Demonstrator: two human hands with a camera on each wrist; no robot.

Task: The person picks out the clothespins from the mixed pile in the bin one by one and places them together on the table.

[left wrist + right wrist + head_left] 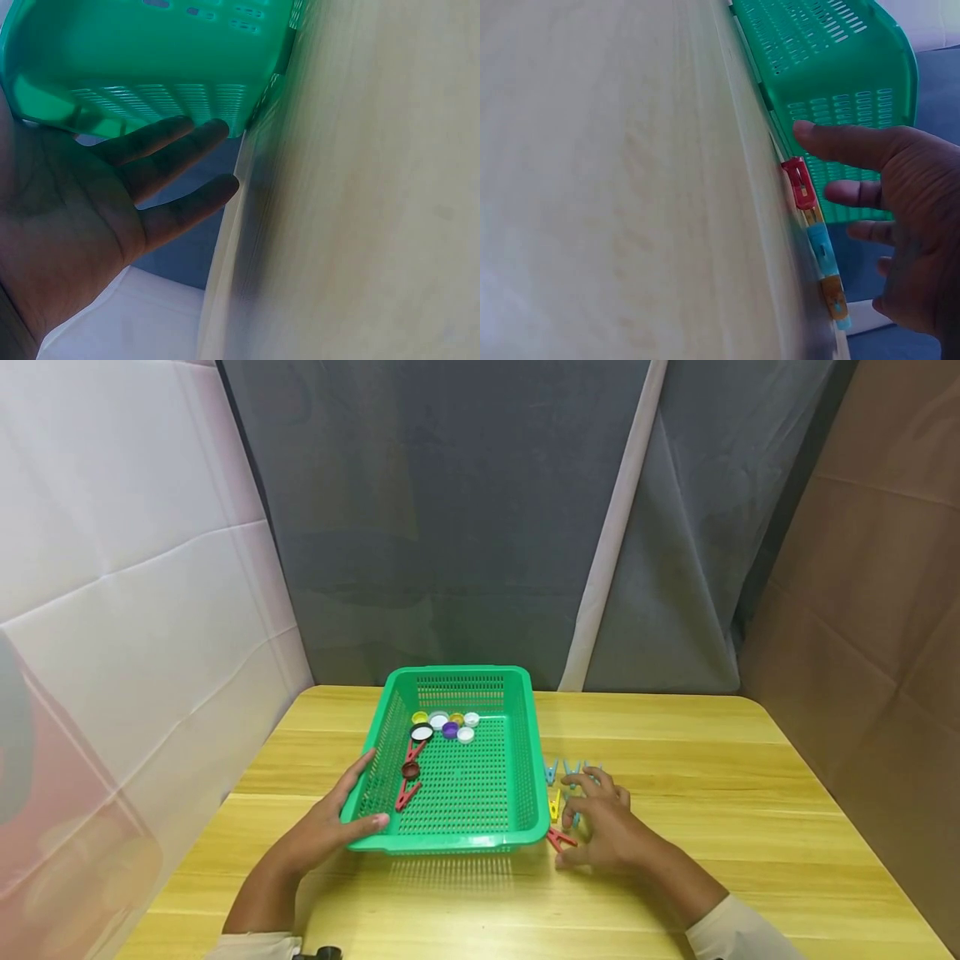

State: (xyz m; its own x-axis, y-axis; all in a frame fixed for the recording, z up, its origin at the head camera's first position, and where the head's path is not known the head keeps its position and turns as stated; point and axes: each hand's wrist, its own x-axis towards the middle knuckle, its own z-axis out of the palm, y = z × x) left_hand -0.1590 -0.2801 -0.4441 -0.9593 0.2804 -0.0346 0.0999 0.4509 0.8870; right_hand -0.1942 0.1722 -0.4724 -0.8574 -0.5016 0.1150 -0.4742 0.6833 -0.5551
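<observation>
My left hand [326, 822] rests at the near left corner of a green plastic basket [480, 841], its thumb along the front rim. In the left wrist view its fingers [161, 157] are extended beside the basket's outer wall. Right of the basket, my right hand [603, 822] hovers with spread, slightly bent fingers over several clothespins. Among these are a red clothespin [560, 839], a yellow clothespin [555, 806] and a blue clothespin [551, 772]. The right wrist view shows a gap between the fingers and the red clothespin [801, 184]; the hand partly hides others in the head view.
Inside the basket, several bottle caps, including a purple cap [450, 730], lie towards the back left. A brown cap [410, 770] and red clothespins [407, 795] lie along its left side. The wooden table [712, 793] is bounded by a grey curtain [465, 527] behind.
</observation>
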